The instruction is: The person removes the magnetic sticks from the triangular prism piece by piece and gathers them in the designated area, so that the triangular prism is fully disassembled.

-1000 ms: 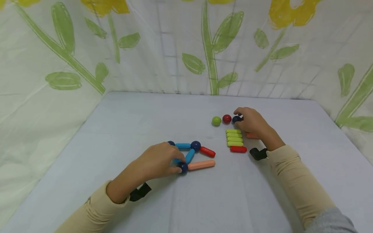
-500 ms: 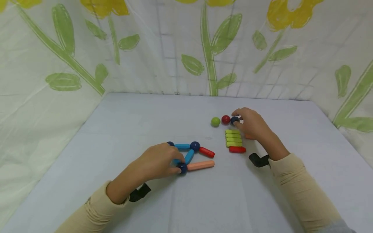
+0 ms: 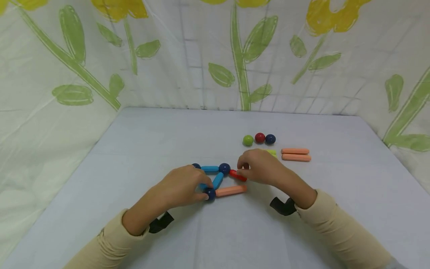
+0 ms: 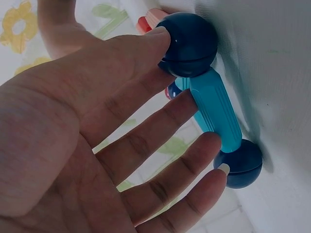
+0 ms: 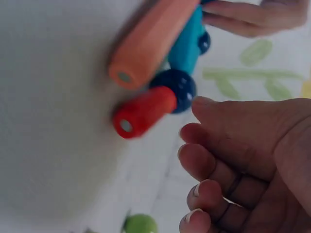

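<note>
My left hand (image 3: 184,185) pinches a navy ball (image 3: 210,194), salmon rod (image 3: 231,191) at its three o'clock; my right hand (image 3: 261,167), loosely curled, empty, hovers at its two o'clock beside the red rod (image 5: 146,110)

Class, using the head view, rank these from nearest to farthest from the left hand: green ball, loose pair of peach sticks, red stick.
Order from the left hand:
1. Red stick: to its right, joined to a dark blue ball.
2. Green ball: right and farther back.
3. Loose peach sticks: farthest right, side by side.
</note>
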`<state>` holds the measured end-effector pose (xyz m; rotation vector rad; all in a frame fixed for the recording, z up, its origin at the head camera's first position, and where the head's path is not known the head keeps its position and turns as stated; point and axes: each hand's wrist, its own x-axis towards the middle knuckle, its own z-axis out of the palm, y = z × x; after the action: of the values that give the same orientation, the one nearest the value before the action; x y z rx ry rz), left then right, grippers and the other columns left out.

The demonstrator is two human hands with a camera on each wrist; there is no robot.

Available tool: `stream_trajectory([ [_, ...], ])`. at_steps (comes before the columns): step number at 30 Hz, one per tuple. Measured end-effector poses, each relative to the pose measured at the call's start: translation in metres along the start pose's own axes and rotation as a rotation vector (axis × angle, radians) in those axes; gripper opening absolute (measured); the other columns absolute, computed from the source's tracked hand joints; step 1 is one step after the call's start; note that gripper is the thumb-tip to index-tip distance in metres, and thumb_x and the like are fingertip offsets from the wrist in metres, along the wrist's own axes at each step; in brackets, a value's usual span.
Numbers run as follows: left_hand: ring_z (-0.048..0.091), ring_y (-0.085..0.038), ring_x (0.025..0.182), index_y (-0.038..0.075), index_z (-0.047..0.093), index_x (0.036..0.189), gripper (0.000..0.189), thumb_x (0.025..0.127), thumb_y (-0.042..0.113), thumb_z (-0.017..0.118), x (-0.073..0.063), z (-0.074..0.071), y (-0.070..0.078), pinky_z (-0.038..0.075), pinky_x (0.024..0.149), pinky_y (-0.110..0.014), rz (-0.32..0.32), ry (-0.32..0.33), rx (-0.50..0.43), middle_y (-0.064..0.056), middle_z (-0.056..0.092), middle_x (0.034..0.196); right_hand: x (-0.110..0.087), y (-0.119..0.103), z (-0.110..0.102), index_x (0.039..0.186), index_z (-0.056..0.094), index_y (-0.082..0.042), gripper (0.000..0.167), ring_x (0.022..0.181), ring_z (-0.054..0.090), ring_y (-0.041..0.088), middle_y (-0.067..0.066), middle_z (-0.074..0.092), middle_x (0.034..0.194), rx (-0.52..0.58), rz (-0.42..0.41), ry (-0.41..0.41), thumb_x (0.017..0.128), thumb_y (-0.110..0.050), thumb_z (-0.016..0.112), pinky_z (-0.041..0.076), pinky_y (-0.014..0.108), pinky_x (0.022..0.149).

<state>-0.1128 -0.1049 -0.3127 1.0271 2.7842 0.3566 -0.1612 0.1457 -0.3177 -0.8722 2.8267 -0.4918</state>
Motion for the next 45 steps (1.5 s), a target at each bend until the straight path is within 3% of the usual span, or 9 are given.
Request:
stream_trajectory([
  [5,0.062,-0.012,0.090,0.017,0.080,0.103,0.021,0.084,0.025,0.084,0.000,0.000,0.000,0.054,0.076,-0.032,0.001,0.001,0.002,0.005,0.074,0.100,0.005,-0.003,0.013,0.089,0.077,-0.011,0.006,0.065,0.052,0.014,-0.005,0.060,0.069,0.001,0.078,-0.069,0.090,-0.017,0.078,0.044,0.025,0.058],
  [19,0.066,-0.015,0.098,0.017,0.080,0.105,0.022,0.084,0.024,0.084,0.000,0.001,0.001,0.055,0.078,-0.035,0.004,-0.003,-0.009,0.005,0.073,0.104,-0.003,-0.002,0.009,0.076,0.073,-0.011,0.014,0.058,0.049,0.013,-0.004,0.053,0.060,-0.027,0.049,-0.090,0.089,-0.013,0.078,0.039,0.024,0.054],
  [26,0.064,-0.014,0.093,0.017,0.080,0.105,0.023,0.084,0.025,0.084,0.000,0.000,0.001,0.054,0.074,-0.034,-0.010,-0.001,-0.003,0.005,0.074,0.103,-0.011,-0.001,0.005,0.074,0.071,-0.011,0.016,0.060,0.050,0.014,-0.004,0.055,0.062,-0.081,0.077,-0.131,0.089,-0.010,0.076,0.041,0.025,0.057],
  [32,0.065,-0.014,0.093,0.017,0.080,0.104,0.022,0.084,0.025,0.084,-0.001,0.000,0.001,0.054,0.074,-0.034,-0.013,-0.002,-0.008,0.006,0.074,0.103,-0.029,0.011,-0.004,0.063,0.062,-0.015,0.029,0.058,0.045,0.012,-0.006,0.047,0.057,-0.119,0.087,-0.165,0.085,-0.007,0.079,0.035,0.025,0.054],
  [39,0.065,-0.014,0.093,0.016,0.080,0.105,0.023,0.084,0.025,0.084,0.000,0.001,0.001,0.054,0.075,-0.033,-0.007,0.000,-0.009,0.005,0.074,0.104,-0.046,0.029,-0.014,0.058,0.056,-0.017,0.036,0.055,0.039,0.009,-0.008,0.037,0.055,-0.092,0.077,-0.138,0.083,-0.007,0.079,0.028,0.024,0.053],
  [45,0.066,-0.014,0.096,0.016,0.080,0.104,0.023,0.084,0.024,0.084,0.000,0.001,0.000,0.054,0.077,-0.034,-0.003,0.000,-0.019,0.005,0.074,0.104,-0.051,0.038,-0.021,0.063,0.059,-0.016,0.030,0.058,0.046,0.011,-0.006,0.046,0.060,-0.064,0.119,-0.151,0.084,-0.007,0.079,0.035,0.025,0.055],
])
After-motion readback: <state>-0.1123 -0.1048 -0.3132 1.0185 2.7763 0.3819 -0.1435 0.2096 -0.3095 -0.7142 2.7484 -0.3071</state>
